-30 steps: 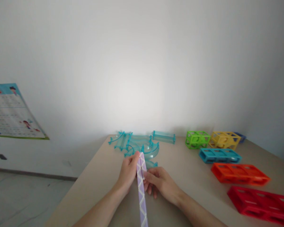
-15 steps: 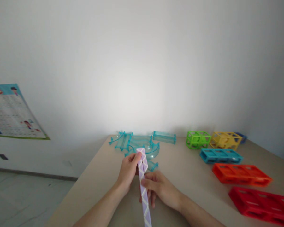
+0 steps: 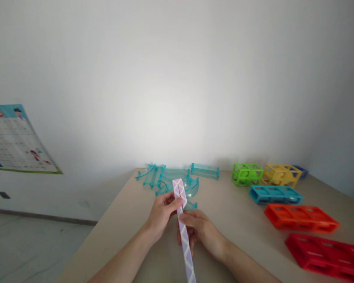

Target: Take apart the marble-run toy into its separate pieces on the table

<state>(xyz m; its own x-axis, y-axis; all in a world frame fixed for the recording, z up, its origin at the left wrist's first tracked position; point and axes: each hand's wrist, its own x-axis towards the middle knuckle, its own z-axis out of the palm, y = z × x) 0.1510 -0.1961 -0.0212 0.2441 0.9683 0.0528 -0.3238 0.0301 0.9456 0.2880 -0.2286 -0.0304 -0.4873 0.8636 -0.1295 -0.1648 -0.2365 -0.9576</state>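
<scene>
The purple-and-white segmented strip (image 3: 185, 239) is in front of me, held over the bench (image 3: 118, 220), its doubled far end pointing at the wall (image 3: 177, 98) and its near end running out of view toward me. My left hand (image 3: 162, 214) is closed on it by the doubled part, thumb on top, probably to keep both lengths lined up. My right hand (image 3: 203, 230) pinches it just nearer me, which I judge steadies the long tail. Clear teal track pieces (image 3: 174, 173) lie beyond; rightward, colored frames (image 3: 303, 218) sit apart, likely leaving my arms room.
</scene>
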